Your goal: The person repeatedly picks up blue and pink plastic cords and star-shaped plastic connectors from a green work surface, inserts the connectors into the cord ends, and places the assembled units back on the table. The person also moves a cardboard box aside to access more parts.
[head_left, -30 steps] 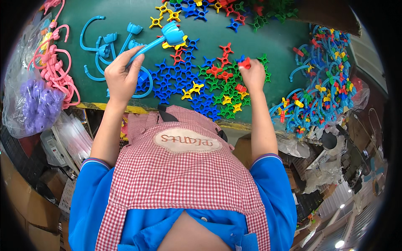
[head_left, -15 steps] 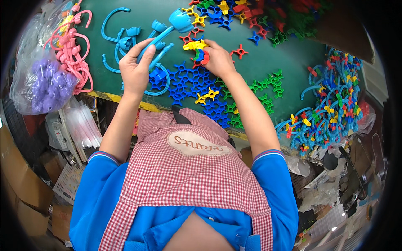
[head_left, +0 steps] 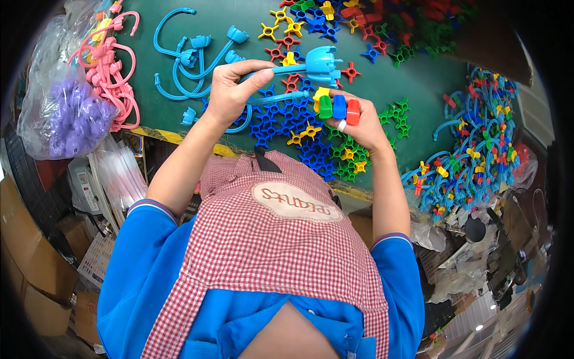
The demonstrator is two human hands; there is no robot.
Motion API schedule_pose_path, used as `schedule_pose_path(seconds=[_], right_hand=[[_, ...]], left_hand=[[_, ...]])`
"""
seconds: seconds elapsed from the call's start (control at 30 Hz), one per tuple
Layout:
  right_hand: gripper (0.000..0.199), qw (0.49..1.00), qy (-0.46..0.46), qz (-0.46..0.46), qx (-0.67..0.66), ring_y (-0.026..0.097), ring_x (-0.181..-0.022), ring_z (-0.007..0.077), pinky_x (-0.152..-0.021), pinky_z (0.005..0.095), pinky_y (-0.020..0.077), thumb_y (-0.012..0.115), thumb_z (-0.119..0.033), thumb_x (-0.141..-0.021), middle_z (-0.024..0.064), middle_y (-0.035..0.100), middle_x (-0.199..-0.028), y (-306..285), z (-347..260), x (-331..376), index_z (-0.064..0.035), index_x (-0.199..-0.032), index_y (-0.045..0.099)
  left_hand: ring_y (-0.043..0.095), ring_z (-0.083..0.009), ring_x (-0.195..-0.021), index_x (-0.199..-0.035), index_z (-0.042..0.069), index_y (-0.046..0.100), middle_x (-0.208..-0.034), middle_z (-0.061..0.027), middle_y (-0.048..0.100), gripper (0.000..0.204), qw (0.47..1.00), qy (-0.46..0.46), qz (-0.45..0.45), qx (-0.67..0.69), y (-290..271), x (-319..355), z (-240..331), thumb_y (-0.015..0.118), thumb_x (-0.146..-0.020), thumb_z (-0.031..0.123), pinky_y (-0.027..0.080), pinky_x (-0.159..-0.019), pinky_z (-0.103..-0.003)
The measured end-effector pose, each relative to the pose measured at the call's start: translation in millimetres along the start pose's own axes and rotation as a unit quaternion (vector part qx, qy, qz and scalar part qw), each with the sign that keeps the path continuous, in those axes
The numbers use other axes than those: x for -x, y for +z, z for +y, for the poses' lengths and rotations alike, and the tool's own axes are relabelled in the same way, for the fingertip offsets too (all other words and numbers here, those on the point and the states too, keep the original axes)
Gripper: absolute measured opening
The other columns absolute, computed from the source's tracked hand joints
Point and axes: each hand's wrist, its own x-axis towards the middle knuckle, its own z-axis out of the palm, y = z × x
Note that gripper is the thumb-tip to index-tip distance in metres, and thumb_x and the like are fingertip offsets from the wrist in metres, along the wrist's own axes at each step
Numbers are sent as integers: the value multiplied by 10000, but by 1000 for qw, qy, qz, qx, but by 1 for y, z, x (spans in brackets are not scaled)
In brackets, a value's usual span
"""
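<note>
A light-blue cup-ended tube (head_left: 323,66) is over the middle of the tabletop (head_left: 415,84), its stem pinched between thumb and fingers in the left hand's (head_left: 234,90) grip. Just below its cup, the right hand's (head_left: 365,124) grip is closed around a row of yellow, green, blue and red pieces (head_left: 339,107). Blue star-shaped pieces (head_left: 315,157) lie beneath, pink tubes (head_left: 109,63) far left, and a heap of blue tubes with coloured pieces (head_left: 478,146) far right.
</note>
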Motion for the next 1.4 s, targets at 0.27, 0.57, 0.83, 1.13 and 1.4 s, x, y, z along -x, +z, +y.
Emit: schedule_pose_path(seconds=[0.27,0.57,0.83,1.13,1.4], right_hand=[[299,966,-120,-58,222,620,-949,257,-818,319,493,708,-44,-586,123,624,-1096,10,3,6,-19,-876,639],[209,911,-164,17,378,582,-773,307,-713,376,488,687,-209,-642,88,636,-846,-6,-11,19,-78,-799,644],[569,987,-114,-2,116,586,-972,210,-875,333,460,710,-318,-755,106,609,-1053,8,-3,37,-73,-1235,525],[344,950,-129,262,-107,539,-999,141,-878,284,431,600,-176,-868,58,573,-1036,3,16,53,6,-1158,563],[360,733,-152,647,-144,519,-489,125,-409,227,415,394,-332,-955,93,577,-669,-174,21,88,0,-877,512]], left_hand=[[404,-4,-520,-951,2,694,-658,21,576,188,993,4,-57,106,12,11,-3,685,-805,120,275,-453,-166],[566,-66,-724,-934,-24,695,-809,-51,674,169,980,-18,-189,59,27,23,7,677,-798,76,447,-647,-200],[265,-50,-472,-985,-3,604,-552,43,343,305,955,-80,-108,265,42,17,-4,565,-895,286,197,-439,-226],[288,-46,-498,-1094,59,537,-591,64,317,314,912,-144,-48,381,85,-4,-16,490,-946,332,241,-473,-199],[519,-114,-1027,-1205,56,569,-1167,-28,580,339,994,-79,-81,-5,112,-23,-16,567,-898,199,373,-940,-279]])
